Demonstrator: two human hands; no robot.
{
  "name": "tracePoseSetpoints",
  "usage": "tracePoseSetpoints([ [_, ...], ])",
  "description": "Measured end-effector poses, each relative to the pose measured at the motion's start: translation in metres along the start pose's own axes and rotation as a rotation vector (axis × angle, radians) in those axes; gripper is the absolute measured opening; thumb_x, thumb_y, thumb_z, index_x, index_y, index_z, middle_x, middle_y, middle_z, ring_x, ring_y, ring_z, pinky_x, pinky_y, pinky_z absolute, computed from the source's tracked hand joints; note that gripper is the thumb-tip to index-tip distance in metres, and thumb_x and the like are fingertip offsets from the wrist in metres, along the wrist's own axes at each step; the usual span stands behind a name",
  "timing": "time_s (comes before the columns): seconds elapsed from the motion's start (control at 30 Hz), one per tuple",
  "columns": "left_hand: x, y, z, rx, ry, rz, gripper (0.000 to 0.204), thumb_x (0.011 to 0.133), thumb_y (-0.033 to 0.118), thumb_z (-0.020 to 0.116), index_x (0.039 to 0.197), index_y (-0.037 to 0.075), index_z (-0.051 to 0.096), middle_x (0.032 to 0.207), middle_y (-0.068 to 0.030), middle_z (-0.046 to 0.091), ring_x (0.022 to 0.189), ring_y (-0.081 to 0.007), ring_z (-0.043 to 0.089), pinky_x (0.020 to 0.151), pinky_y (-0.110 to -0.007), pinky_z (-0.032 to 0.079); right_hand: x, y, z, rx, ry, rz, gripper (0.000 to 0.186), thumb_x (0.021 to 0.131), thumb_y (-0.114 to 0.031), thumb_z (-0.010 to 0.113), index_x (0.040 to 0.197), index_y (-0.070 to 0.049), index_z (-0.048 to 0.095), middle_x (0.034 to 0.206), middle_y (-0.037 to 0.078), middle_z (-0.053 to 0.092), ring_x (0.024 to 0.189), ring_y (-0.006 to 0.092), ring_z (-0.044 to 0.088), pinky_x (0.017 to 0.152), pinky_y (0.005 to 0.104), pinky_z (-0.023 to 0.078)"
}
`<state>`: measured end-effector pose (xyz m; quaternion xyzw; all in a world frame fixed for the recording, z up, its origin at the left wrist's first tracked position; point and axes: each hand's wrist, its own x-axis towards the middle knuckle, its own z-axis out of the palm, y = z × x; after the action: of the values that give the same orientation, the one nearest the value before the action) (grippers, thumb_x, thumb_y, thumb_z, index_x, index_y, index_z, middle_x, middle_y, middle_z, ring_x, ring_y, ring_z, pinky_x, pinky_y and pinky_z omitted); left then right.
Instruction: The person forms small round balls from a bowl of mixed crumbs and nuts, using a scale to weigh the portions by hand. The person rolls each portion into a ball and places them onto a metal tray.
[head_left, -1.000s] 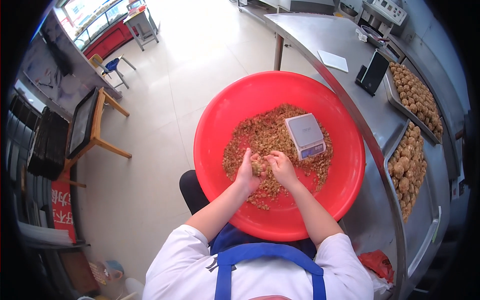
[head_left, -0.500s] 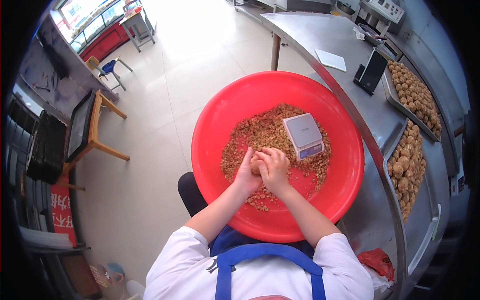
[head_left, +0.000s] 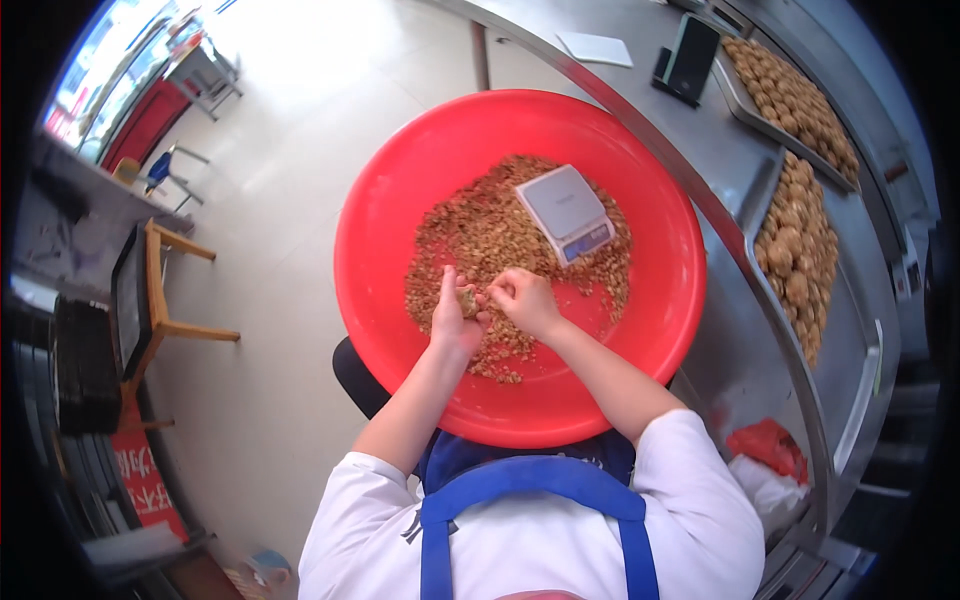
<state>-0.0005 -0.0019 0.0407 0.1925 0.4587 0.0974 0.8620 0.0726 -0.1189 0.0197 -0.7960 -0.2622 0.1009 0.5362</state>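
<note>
A large red plastic basin (head_left: pixel 365 240) sits before me, with crumbly golden-brown mixture (head_left: pixel 450 235) spread across its bottom. A white digital scale (head_left: pixel 560 205) rests on the mixture at the right. My left hand (head_left: pixel 452 320) is cupped around a small lump of the mixture (head_left: pixel 466 300) over the middle of the basin. Just to its right, my right hand (head_left: pixel 522 298) has its fingers bent into a pinch by the lump; what is between them, if anything, is too small to make out.
Right, a steel counter (head_left: pixel 750 190) bears two trays of brown balls (head_left: pixel 790 105), a phone on a stand (head_left: pixel 690 60) and a white slab (head_left: pixel 595 48). A red bag (head_left: pixel 770 445) lies below. Left are a wooden-framed stand (head_left: pixel 185 329), dark stacked trays (head_left: pixel 85 370) and a chair (head_left: pixel 165 175).
My right hand closed over the lump half a second ago and has now drawn off it to the right, fingers pinched. The view has shifted, so basin and counter appear higher and further left.
</note>
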Motion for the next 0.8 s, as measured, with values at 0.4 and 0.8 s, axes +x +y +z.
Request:
tracePoseSetpoints([
  [0.4,0.001,-0.028,0.001,0.573,-0.421,-0.344,0.083,0.089,0.071,0.028,0.143,0.008,0.032,0.143,-0.0134,0.039,0.132,-0.029,0.034,0.11,-0.044,0.023,0.103,0.065,-0.029,-0.308,0.298,-0.133,0.029,0.09,-0.032,0.056,0.079,-0.007,0.065,0.081,0.013,0.063,0.078,0.0328,0.061,0.067,0.0416,0.047],
  [0.8,0.064,-0.078,-0.057,2.974,-0.86,0.405,0.087,0.082,0.017,0.06,0.15,0.015,0.006,0.155,-0.0188,0.007,0.134,-0.0497,0.024,0.099,-0.054,0.041,0.016,-0.009,-0.029,-0.534,-0.387,-0.496,0.024,0.08,-0.035,0.062,0.084,-0.014,0.074,0.081,0.009,0.068,0.092,0.0262,0.062,0.081,0.0394,0.048],
])
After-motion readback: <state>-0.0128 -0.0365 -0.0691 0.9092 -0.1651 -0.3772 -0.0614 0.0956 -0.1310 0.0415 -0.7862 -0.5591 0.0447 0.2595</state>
